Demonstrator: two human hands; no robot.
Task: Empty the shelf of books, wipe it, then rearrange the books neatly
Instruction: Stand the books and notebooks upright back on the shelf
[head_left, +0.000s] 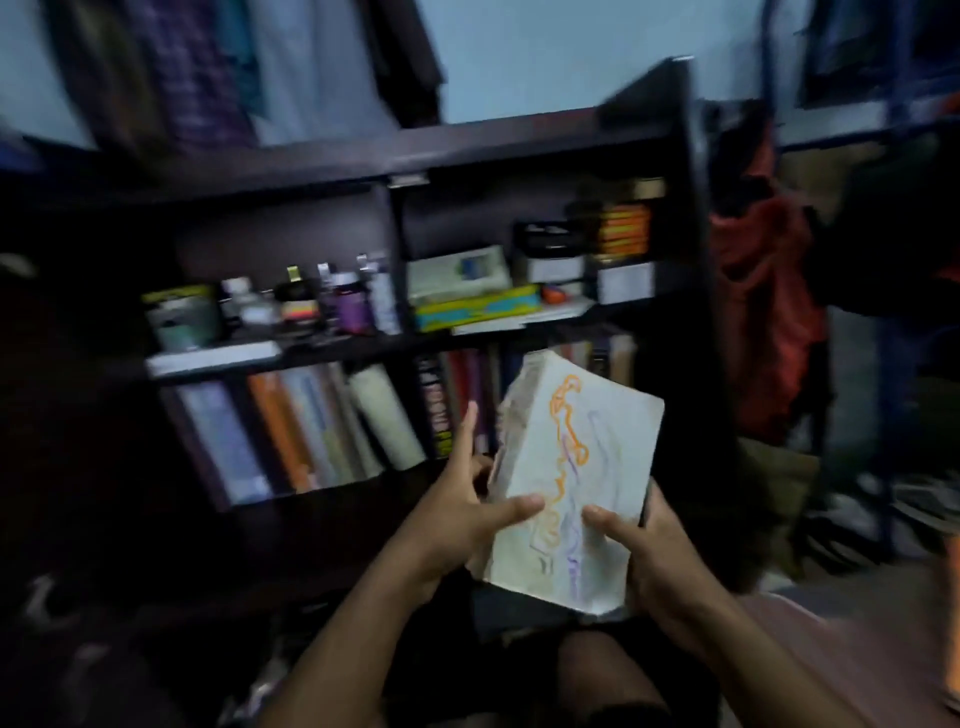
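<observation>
Before me, in dim bluish light, a pale blue wall (545, 57) backs dark wooden furniture (291, 166), with hanging clothes (197, 67) at upper left, a red garment (763, 312) draped at right beside a blue metal frame (893, 130), all blurred.

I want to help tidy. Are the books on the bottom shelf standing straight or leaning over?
Leaning. The books on the left of the bottom shelf tilt sideways, tops slanting left. Those on the right look more upright, though blurred.
</observation>
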